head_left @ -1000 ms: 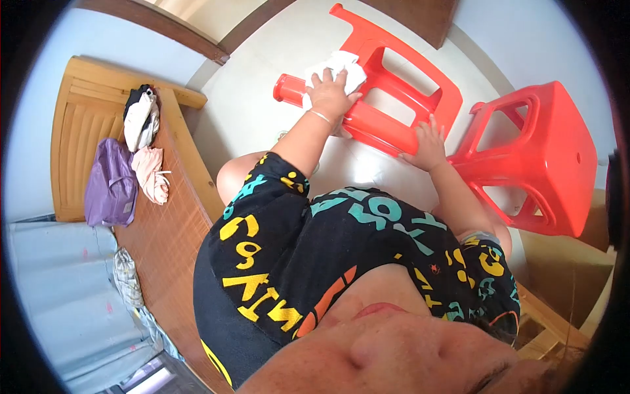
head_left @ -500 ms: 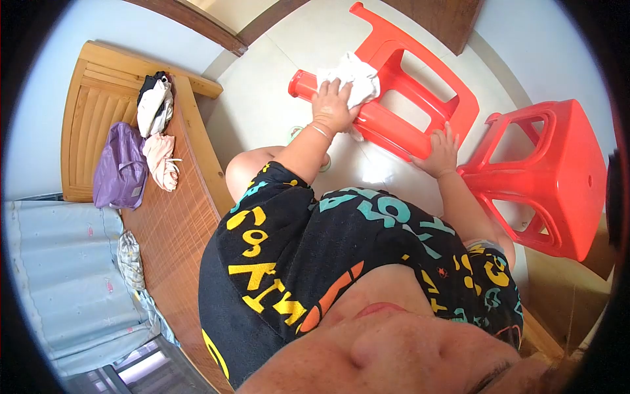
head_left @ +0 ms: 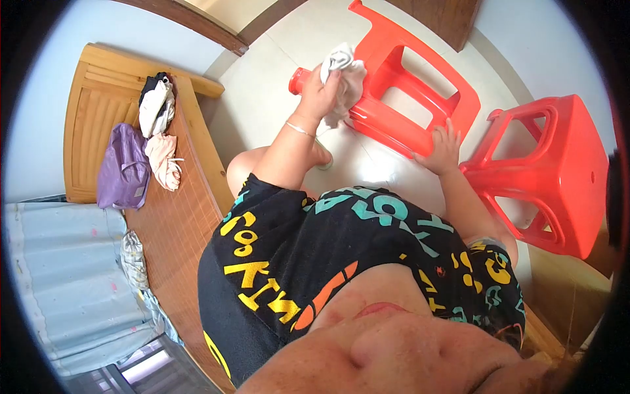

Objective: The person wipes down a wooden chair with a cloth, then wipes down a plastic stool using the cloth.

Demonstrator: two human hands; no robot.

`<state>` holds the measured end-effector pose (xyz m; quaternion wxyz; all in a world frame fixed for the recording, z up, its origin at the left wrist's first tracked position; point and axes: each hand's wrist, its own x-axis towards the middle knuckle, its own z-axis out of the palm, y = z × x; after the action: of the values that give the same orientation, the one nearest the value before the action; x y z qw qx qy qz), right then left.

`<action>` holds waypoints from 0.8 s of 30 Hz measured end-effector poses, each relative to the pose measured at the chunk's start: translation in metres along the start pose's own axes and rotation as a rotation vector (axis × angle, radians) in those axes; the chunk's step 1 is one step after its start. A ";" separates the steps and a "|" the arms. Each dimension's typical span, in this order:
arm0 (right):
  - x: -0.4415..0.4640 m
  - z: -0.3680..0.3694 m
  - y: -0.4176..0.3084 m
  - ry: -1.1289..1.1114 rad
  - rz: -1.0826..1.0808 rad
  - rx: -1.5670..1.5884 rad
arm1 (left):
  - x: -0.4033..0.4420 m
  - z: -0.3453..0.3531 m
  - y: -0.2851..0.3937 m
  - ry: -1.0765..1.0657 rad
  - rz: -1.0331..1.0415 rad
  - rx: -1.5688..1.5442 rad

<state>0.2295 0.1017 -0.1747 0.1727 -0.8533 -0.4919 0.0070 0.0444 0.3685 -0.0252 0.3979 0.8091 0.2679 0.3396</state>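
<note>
A red plastic stool (head_left: 387, 128) lies tipped over on the floor in front of me, its legs toward the upper left. My left hand (head_left: 318, 95) is closed around a white cloth (head_left: 348, 85), bunched at the top and hanging loosely beside a stool leg. Whether the cloth touches the stool is unclear. With fingers spread, my right hand (head_left: 441, 151) rests on the near edge of the stool by its seat end. Nothing shows inside that hand.
A second red stool (head_left: 558, 174) is at the right. To the left, a wooden bed (head_left: 167, 230) holds a purple bag (head_left: 123, 167) and several clothes, including a pink garment (head_left: 163, 161). A light blue curtain (head_left: 65, 276) hangs at lower left.
My left hand has turned and lifted the cloth off the stool leg, gathering it and drawing it slightly left. My right hand has stayed on the stool.
</note>
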 end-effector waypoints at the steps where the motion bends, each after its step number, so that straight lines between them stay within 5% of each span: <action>1: 0.000 0.000 0.000 -0.007 0.000 -0.003 | 0.006 0.001 0.008 0.024 0.045 -0.060; 3: 0.001 -0.001 0.000 -0.005 -0.004 -0.002 | 0.019 0.002 0.010 0.049 0.090 -0.121; 6: 0.002 -0.003 -0.001 -0.019 0.008 -0.003 | 0.042 -0.008 0.000 0.109 -0.144 0.007; 8: 0.002 -0.005 -0.002 -0.027 0.016 0.007 | 0.038 -0.013 -0.035 0.162 -0.308 0.432; 9: 0.002 -0.006 -0.001 -0.037 0.022 0.013 | 0.034 -0.011 -0.080 0.297 -0.247 0.549; 13: -0.001 -0.001 0.002 -0.027 0.001 0.018 | -0.011 -0.014 -0.087 0.447 -0.014 0.705; 15: 0.002 -0.002 0.001 -0.048 0.014 -0.017 | -0.027 -0.012 -0.080 0.403 -0.373 0.347; 18: 0.003 -0.008 -0.002 -0.080 0.027 -0.018 | -0.057 0.007 -0.081 0.150 -0.300 0.229; 20: 0.002 -0.005 0.000 -0.062 0.023 -0.012 | -0.063 0.017 -0.046 -0.071 -0.016 0.566; 24: 0.001 0.000 0.002 -0.020 -0.002 -0.030 | -0.056 0.030 -0.040 -0.076 -0.039 0.848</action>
<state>0.2311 0.1017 -0.1754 0.1552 -0.8553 -0.4943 0.0080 0.0254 0.3366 -0.0907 0.0457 0.9077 0.3843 0.1619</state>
